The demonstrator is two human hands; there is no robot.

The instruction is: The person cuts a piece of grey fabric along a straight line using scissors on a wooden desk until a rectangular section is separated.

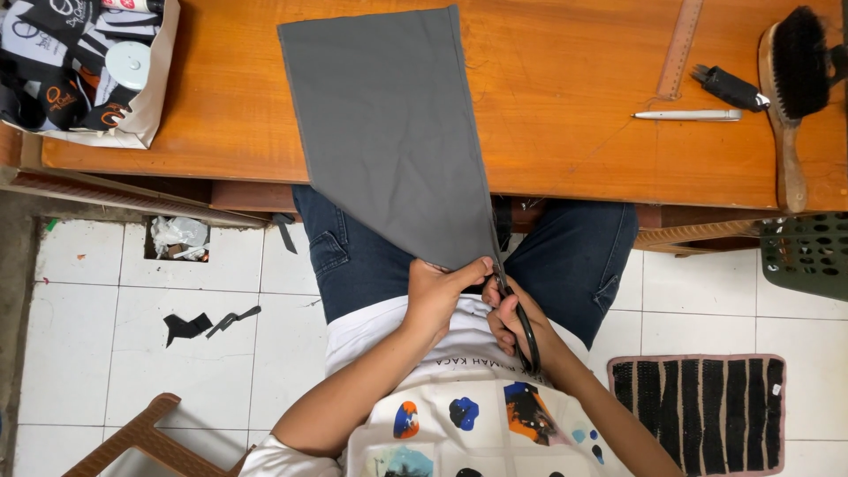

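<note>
A long piece of grey fabric (389, 132) lies on the wooden table (574, 106) and hangs over its near edge down to my lap. My left hand (437, 291) pinches the fabric's lower end. My right hand (505, 316) is closed around the black handles of a pair of scissors (521, 322), whose blades meet the fabric's right edge just above my fingers. Both hands sit close together over my jeans-clad legs.
On the table's right lie a white pen (687, 115), a wooden ruler (680, 49), a black-bristled brush (789, 97) and a small black tool (730, 88). A printed cloth bag (84, 66) sits far left. Fabric scraps (208, 324), a striped mat (698, 411), a green crate (808, 254) and a chair (146, 437) are on the tiled floor.
</note>
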